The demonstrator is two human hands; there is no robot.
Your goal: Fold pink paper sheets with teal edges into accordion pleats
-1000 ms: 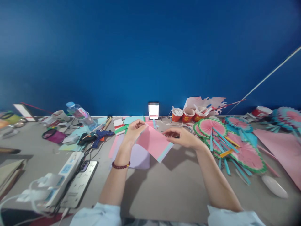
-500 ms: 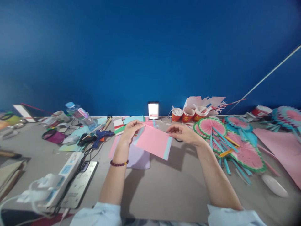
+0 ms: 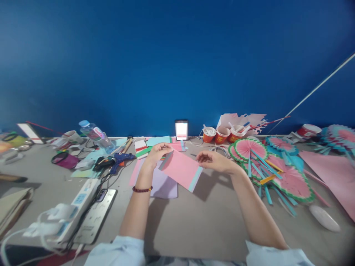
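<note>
A pink sheet of paper (image 3: pixel 181 168) with blue strips along two opposite edges is held up, tilted, above the table. My left hand (image 3: pixel 158 153) pinches its upper left corner between thumb and fingers. At the paper's right corner, my right hand (image 3: pixel 212 161) has its fingers curled and touching the edge. Beneath and to the left lies a lilac sheet (image 3: pixel 166 188), with pink paper under its left side.
Pink and green pleated paper fans (image 3: pixel 291 181) spread on the right beside a white mouse (image 3: pixel 324 218). Red paper cups (image 3: pixel 222 135) line the wall near a lit phone (image 3: pixel 181 130). Leftward are a blue glue gun (image 3: pixel 122 159), a bottle (image 3: pixel 97 135) and a power strip (image 3: pixel 79 207).
The pink paper swung more level, then tilted down to the right again. My right hand rose slightly and came back down with its corner; my left hand stayed at the upper left corner.
</note>
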